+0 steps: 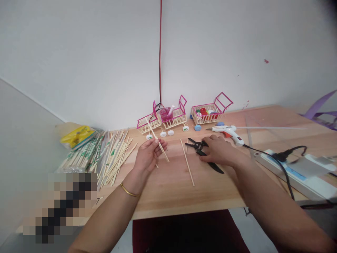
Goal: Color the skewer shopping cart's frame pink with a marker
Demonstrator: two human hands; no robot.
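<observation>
My left hand [150,154] is closed, thumb and fingers pinching pale wooden chopsticks [163,151] that slant up over the table; whether it is one or two is hard to make out. My right hand [219,151] is closed around black-handled pliers [197,145], their jaws parted and pointing left. Between my hands a single wooden stick [187,165] lies on the tabletop. A shorter stick [187,146] is beside the pliers' jaws. Part of the pliers' handles is hidden under my right hand.
Small stick-built carts [207,114] with pink rims stand along the wall. A white glue gun [233,131] lies right of them, its cord near a white power strip [297,175]. Loose chopsticks [118,160] and wrapped ones [86,154] pile up at left. Bottle caps [185,129] sit by the carts.
</observation>
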